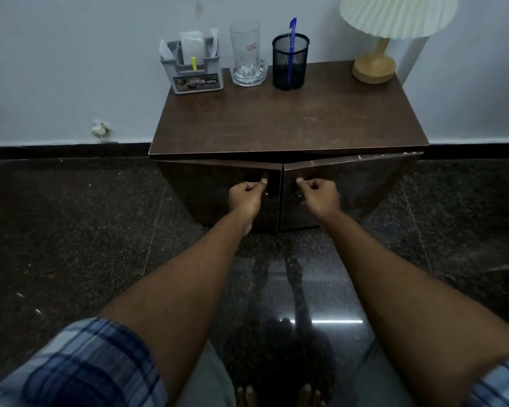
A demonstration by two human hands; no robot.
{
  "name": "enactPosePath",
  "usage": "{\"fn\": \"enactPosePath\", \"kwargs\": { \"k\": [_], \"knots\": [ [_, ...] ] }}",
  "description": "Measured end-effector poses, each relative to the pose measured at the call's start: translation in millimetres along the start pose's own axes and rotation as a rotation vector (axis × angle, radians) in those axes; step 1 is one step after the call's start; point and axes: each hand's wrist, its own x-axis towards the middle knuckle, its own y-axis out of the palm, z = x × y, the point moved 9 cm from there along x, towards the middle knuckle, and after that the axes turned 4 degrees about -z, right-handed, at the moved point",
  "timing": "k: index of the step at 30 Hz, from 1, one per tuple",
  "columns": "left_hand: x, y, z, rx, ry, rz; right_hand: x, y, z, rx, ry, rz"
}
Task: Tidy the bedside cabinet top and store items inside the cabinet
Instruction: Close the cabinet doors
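Item 1, my fingers: both sets curled tight into fists, thumbs laid on top. My left hand [247, 195] closes on the handle of the left door [218, 189]; my right hand [319, 195] closes on the handle of the right door [350, 186]. The handles themselves are hidden under my knuckles.

Item 2, between the fists: the seam where the two doors meet, a narrow dark line. Both doors stand slightly out from the cabinet front at the seam edges; the inside is not visible.

Item 3, above the fingers: the cabinet top [291, 121], its front half bare.

Item 4, beyond that, along the wall: grey organiser [193, 76] with papers and a yellow marker, up and left of my left fist; glass tumbler [246, 45] standing in a glass dish [249, 74], just beside it; black mesh pen cup [290, 63] holding a blue pen [291, 48], near the tumbler; lamp [375, 66], far right corner.

Item 5, risks, as I judge them: a jerk on the handles could rock the cabinet, and the tall tumbler would be first to tip. Doors swinging wide would meet my forearms or knees, since I am close and square on.

Item 6, room: open floor [71, 230] to either side of the fists for the doors to swing; the top's front edge overhangs just above my thumbs, so lifting them risks a knock
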Motion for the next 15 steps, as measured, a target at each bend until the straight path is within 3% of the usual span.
{"fn": "enactPosePath", "kwargs": {
  "k": [15],
  "knots": [
    [18,14,-6,-0.083,-0.03,-0.032,25,6,3,-0.025,0.005,-0.052]
  ]
}}
